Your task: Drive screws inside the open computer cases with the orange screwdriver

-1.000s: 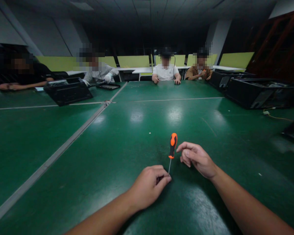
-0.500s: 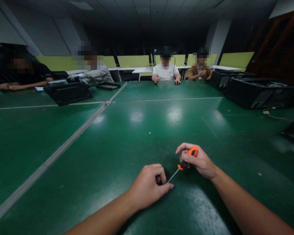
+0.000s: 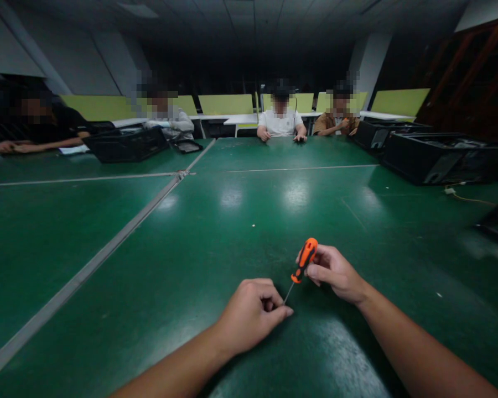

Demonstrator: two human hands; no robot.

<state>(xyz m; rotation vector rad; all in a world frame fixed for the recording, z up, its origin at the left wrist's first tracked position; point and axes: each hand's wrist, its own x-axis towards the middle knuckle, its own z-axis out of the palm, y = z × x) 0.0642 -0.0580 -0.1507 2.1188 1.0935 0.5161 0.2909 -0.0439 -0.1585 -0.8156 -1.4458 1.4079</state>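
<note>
A screwdriver [image 3: 305, 258] with an orange and black handle stands tilted over the green table, its thin metal shaft slanting down toward my left hand. My right hand [image 3: 334, 272] holds the handle from the right, thumb at the near side and fingers partly hidden behind it. My left hand [image 3: 255, 312] rests low on the table, thumb and fingers pinched around the spot where the shaft ends. Its fingers hide the tip and whatever may be between them.
Black computer cases [image 3: 431, 157] stand at the right, near a cable with a white connector [image 3: 450, 191]. Across the table, a co-worker handles another black case [image 3: 126, 146]; other people sit along the far side. A metal seam [image 3: 120, 240] crosses the green tabletop [image 3: 191, 232].
The screwdriver has swung more upright, its handle moving left and rising out of my right hand's fingers. My left hand has barely moved. Across the table, the co-worker's case has tipped down flatter.
</note>
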